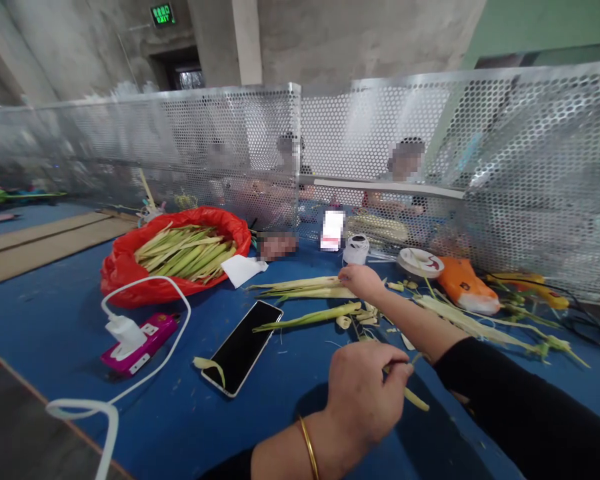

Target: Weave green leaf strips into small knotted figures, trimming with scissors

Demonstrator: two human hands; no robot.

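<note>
Husk piece [417,399] was pinched in left hand [365,390]; pale husk strips [307,285] were pinched at ends by right hand [364,281]. Light grip was judged best against tearing.

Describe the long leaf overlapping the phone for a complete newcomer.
Start at the red bag on the blue tabletop, then look right and nearer to the black-screened phone. A long green leaf has its thin tip over the phone and runs off rightward. It alone is both long and over the phone: the curled strip there is short, the pale leaves behind lie clear.
</note>
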